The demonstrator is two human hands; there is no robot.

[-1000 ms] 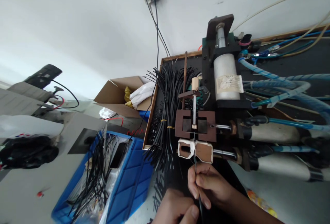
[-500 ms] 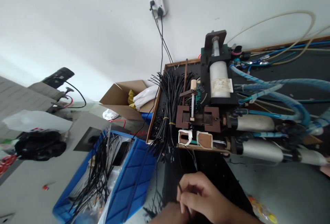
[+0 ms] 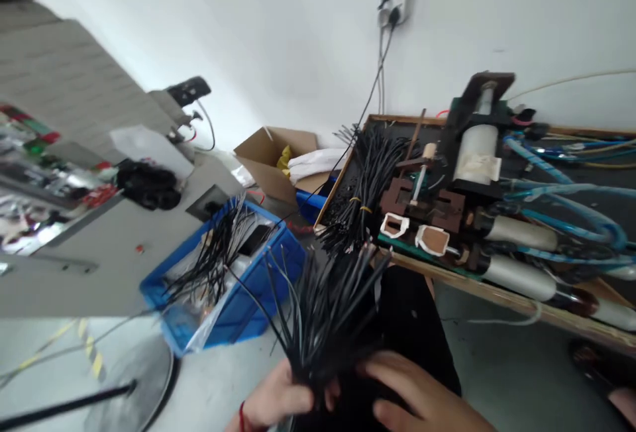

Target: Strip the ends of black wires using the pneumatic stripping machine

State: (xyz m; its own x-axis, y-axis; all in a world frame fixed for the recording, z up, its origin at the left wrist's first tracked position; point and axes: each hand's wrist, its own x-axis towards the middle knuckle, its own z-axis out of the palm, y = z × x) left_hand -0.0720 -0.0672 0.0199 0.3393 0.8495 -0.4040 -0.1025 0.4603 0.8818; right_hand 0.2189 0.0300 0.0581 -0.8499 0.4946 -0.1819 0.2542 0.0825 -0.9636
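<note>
My left hand [image 3: 283,395] is closed around the lower part of a bundle of black wires [image 3: 322,313]. The loose ends fan upward and outward, and a few have paler tips. A red band circles the left wrist. Beside the bundle on the right is my right hand [image 3: 417,392], its fingers reaching toward the wires and its thumb apart. The fingertips are blurred near the dark strands, so I cannot tell whether they touch. Both hands are low in the view, above dark-clothed legs.
A blue crate [image 3: 238,326] of wires and plastic bags stands to the left. Ahead, a wood-edged bench [image 3: 447,273] carries tied black wire bundles [image 3: 362,187] and a pneumatic machine [image 3: 427,207]. Behind lies an open cardboard box [image 3: 271,167]. A grey table [image 3: 124,273] is at far left.
The view has swung left. Earlier my hands were together with a thin black strand at the fingers; now a wire bundle is in my left hand and my right hand is apart from it.
</note>
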